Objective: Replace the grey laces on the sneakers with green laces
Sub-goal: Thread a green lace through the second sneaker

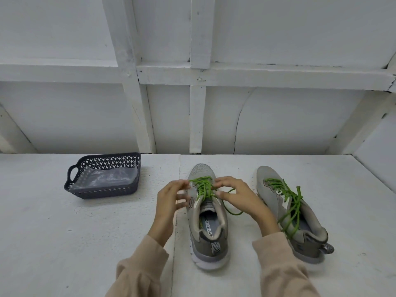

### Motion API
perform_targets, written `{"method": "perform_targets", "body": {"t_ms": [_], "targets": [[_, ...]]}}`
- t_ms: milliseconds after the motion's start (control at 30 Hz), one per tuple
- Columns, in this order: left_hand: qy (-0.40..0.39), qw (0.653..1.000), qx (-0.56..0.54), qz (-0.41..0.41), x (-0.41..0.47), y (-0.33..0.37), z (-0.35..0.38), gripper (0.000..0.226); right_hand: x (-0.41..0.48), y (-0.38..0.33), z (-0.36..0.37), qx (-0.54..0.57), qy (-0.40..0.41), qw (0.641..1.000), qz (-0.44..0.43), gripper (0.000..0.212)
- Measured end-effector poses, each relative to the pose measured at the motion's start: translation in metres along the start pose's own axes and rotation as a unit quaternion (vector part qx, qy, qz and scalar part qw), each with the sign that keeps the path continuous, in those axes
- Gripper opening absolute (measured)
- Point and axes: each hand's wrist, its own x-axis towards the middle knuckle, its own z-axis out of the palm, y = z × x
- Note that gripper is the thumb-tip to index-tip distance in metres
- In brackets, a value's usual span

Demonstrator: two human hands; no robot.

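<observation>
Centre sneaker (209, 243), grey mesh with a white sole, sits on the worktop (85, 232) at about 6 o'clock in view, toe pointing to 12, heel tab with a zigzag print nearest the camera. A green lace (203, 188) is criss-crossed through its upper eyelets, and one loose strand loops out towards 4 o'clock under the right hand. The insole (206, 224) prints "EMORY FO", with the rest of the lettering hidden by the collar. A dark side logo near the left hand is too blurred to read. Left hand (171, 198) is at 9 o'clock of the lacing and motion-blurred; its thumb and forefinger pinch the lace at the left eyelet row while the other fingers are spread. Right hand (237, 194) is at 3 o'clock of the lacing, fingertips curled onto the crossings and thumb closing on a strand. Both wrists are in beige sleeves (139, 275). Second sneaker (270, 176) stands at 3 o'clock of the first, apart from it and parallel. Its own second green lace (278, 186) is threaded and the long ends trail back over the collar. A dark perforated basket (102, 192) sits at 9–10 o'clock, well apart, holding a clear plastic bag (107, 176). A white framed wall (197, 39) stands behind at 12.
</observation>
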Motion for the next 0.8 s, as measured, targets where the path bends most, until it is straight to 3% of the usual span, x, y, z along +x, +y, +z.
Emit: {"method": "perform_targets", "body": {"t_ms": [33, 100, 167, 233, 500, 800], "targets": [[-0.003, 0.993, 0.086, 0.083, 0.001, -0.002, 0.000, 0.017, 0.000, 0.000, 0.001, 0.011, 0.000, 1.000, -0.009, 0.020], [-0.051, 0.944, 0.241, 0.220, 0.007, -0.007, -0.001, 0.027, -0.001, -0.002, 0.000, 0.039, 0.012, 0.999, -0.018, 0.013], [-0.090, 0.893, 0.344, 0.276, 0.014, -0.010, -0.002, 0.039, -0.002, -0.006, -0.001, 0.071, 0.022, 0.996, -0.038, 0.007], [-0.090, 0.873, 0.384, 0.287, 0.016, -0.007, -0.001, 0.038, -0.003, -0.009, -0.001, 0.082, 0.019, 0.995, -0.058, 0.007], [-0.065, 0.886, 0.347, 0.299, 0.016, -0.002, -0.015, 0.002, -0.008, 0.004, -0.010, 0.112, 0.074, 0.990, -0.045, 0.022], [-0.065, 0.883, 0.374, 0.277, 0.016, -0.004, -0.037, 0.014, -0.017, 0.034, -0.012, 0.099, 0.113, 0.987, -0.056, 0.019]]}}
